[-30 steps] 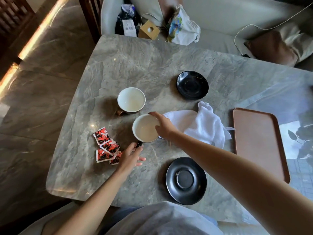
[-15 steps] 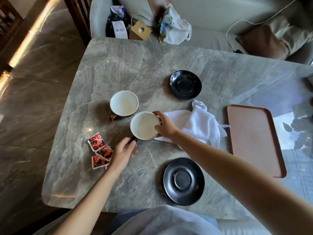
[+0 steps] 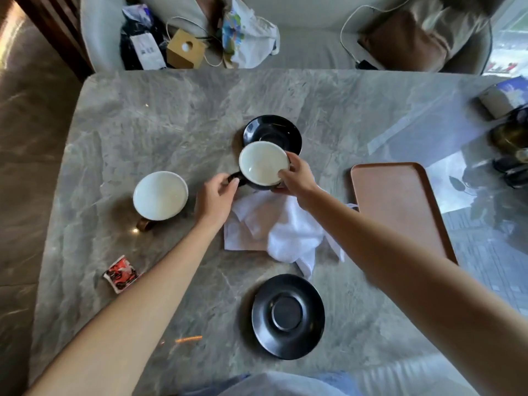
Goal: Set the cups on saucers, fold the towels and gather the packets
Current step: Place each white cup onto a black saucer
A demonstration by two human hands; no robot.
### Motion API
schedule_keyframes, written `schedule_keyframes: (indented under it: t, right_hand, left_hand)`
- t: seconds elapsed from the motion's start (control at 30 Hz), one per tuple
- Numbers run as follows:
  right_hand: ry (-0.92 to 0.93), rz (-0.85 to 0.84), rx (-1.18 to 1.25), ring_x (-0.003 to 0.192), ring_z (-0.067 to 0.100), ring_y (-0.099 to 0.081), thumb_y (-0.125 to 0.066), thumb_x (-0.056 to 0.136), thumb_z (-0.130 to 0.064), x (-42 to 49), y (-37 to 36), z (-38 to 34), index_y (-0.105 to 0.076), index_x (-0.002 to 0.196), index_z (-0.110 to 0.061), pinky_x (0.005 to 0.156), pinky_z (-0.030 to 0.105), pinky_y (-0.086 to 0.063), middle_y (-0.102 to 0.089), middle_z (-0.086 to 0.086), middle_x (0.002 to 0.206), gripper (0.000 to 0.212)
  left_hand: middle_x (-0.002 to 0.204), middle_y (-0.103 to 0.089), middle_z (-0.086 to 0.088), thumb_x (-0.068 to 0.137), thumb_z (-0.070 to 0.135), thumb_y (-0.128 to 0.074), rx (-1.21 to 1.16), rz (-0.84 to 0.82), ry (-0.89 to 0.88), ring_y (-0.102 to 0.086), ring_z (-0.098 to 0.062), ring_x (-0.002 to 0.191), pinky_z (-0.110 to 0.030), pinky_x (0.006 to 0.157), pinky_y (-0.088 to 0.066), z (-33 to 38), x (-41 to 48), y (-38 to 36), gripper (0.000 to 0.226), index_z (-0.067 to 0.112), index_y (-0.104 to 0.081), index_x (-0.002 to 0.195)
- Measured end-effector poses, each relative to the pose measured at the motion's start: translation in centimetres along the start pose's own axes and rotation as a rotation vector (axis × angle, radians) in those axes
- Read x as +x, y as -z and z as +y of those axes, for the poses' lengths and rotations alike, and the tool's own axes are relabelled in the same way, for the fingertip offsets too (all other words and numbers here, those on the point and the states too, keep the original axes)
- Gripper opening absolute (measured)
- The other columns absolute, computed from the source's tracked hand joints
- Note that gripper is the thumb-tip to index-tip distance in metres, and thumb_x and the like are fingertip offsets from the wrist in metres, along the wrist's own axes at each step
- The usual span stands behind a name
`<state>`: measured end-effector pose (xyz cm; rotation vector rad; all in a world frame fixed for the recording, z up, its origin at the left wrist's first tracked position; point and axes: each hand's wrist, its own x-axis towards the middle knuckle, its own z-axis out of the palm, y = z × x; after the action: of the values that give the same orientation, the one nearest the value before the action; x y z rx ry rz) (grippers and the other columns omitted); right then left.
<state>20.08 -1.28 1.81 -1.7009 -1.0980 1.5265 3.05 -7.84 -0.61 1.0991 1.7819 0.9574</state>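
A lounge: marble table (image 3: 171,115) beside a cushioned sofa (image 3: 314,50).

Bare forearms (image 3: 160,281); pale grey top (image 3: 280,385), perhaps blue trousers (image 3: 340,377) below.

The desk (image 3: 143,115) is grey stone with pale lines in it. A flat brown tray (image 3: 400,207) lies on its right side. At the far right edge sit a small box (image 3: 500,95) and some dark things (image 3: 511,155), too blurry to tell. Behind the desk is a pale sofa (image 3: 308,50). On it are a brown cushion (image 3: 400,41), a white bag (image 3: 251,38) with bright colours, a little tan box (image 3: 185,48) with a round hole, and a dark bag (image 3: 137,38) with a white label. The floor (image 3: 28,155) on the left is brown and shiny.
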Motion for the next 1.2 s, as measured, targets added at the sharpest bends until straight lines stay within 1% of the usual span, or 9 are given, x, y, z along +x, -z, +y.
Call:
schedule_keyframes:
  t: [0.13,0.2,0.33,0.57,0.67,0.8,0.93,1.07,1.2]
  right_hand:
    - [-0.032,0.050,0.040,0.094,0.027,-0.057,-0.043,0.084,0.005,3.1,1.3,-1.0,-0.050,0.132,-0.018,0.055,0.034,-0.060,-0.053,0.011,0.112,0.054]
    - [-0.060,0.067,0.087,0.097,0.025,-0.055,-0.043,0.086,0.004,4.2,1.9,-1.0,-0.048,0.134,-0.017,0.060,0.036,-0.060,-0.050,0.008,0.113,0.053]
    - [-0.090,0.095,0.144,0.104,0.027,-0.054,-0.044,0.087,0.002,6.0,2.3,-0.9,-0.044,0.137,-0.016,0.060,0.037,-0.061,-0.048,0.007,0.117,0.053]
    - [-0.070,0.145,0.119,0.104,0.026,-0.052,-0.044,0.086,0.003,8.1,2.0,-1.2,-0.046,0.135,-0.016,0.057,0.033,-0.060,-0.047,0.006,0.113,0.053]
    - [-0.051,0.172,0.111,0.104,0.024,-0.051,-0.044,0.086,0.003,8.6,1.8,-1.0,-0.045,0.136,-0.015,0.061,0.036,-0.060,-0.046,0.004,0.114,0.053]
    - [-0.034,0.179,0.107,0.109,0.028,-0.052,-0.044,0.085,0.004,9.1,1.6,-0.8,-0.046,0.135,-0.015,0.071,0.043,-0.060,-0.047,0.005,0.115,0.054]
    - [-0.025,0.178,0.108,0.111,0.026,-0.051,-0.047,0.087,0.000,9.4,1.4,-0.9,-0.045,0.136,-0.017,0.073,0.043,-0.060,-0.048,0.007,0.120,0.052]
    - [-0.020,0.171,0.088,0.116,0.027,-0.049,-0.051,0.090,-0.005,9.9,1.3,-1.1,-0.043,0.137,-0.017,0.076,0.047,-0.059,-0.047,0.008,0.131,0.050]
    - [-0.007,0.163,0.074,0.117,0.026,-0.049,-0.055,0.091,-0.009,10.0,1.2,-1.0,-0.042,0.138,-0.018,0.078,0.048,-0.059,-0.047,0.005,0.128,0.049]
  left_hand:
    - [0.102,-0.070,-0.016,0.088,0.027,-0.059,-0.004,-0.033,0.032,-0.066,-0.031,0.097,-0.045,0.088,-0.051,1.4,3.9,-1.8,0.029,0.006,-0.065,0.107]
    - [0.104,-0.070,-0.015,0.087,0.027,-0.060,0.018,-0.052,0.035,-0.067,-0.029,0.097,-0.044,0.089,-0.052,2.0,5.6,-2.5,0.031,0.007,-0.065,0.110]
    - [0.108,-0.070,-0.017,0.088,0.026,-0.059,0.061,-0.100,0.048,-0.066,-0.029,0.102,-0.044,0.093,-0.051,2.6,8.5,-3.4,0.032,0.006,-0.064,0.113]
    - [0.095,-0.071,-0.006,0.088,0.024,-0.057,0.069,-0.084,0.089,-0.068,-0.028,0.095,-0.046,0.093,-0.051,2.8,11.1,-4.6,0.028,0.010,-0.066,0.111]
    - [0.100,-0.072,-0.013,0.088,0.021,-0.055,0.055,-0.068,0.090,-0.067,-0.029,0.096,-0.045,0.094,-0.051,2.7,11.4,-4.9,0.029,0.011,-0.065,0.113]
    - [0.101,-0.073,-0.011,0.088,0.024,-0.055,0.092,-0.039,0.076,-0.067,-0.025,0.097,-0.041,0.093,-0.051,3.0,11.6,-5.0,0.031,0.016,-0.064,0.117]
    - [0.101,-0.073,-0.008,0.089,0.028,-0.053,0.192,-0.013,0.043,-0.066,-0.025,0.100,-0.039,0.093,-0.050,3.3,11.8,-4.8,0.031,0.021,-0.064,0.117]
    - [0.110,-0.071,-0.003,0.091,0.034,-0.049,0.367,-0.019,0.002,-0.060,-0.026,0.109,-0.039,0.094,-0.047,3.7,12.2,-4.5,0.033,0.025,-0.061,0.121]
    - [0.112,-0.070,-0.004,0.090,0.036,-0.050,0.470,-0.006,-0.035,-0.059,-0.029,0.109,-0.038,0.091,-0.045,3.9,12.5,-4.1,0.033,0.026,-0.063,0.118]
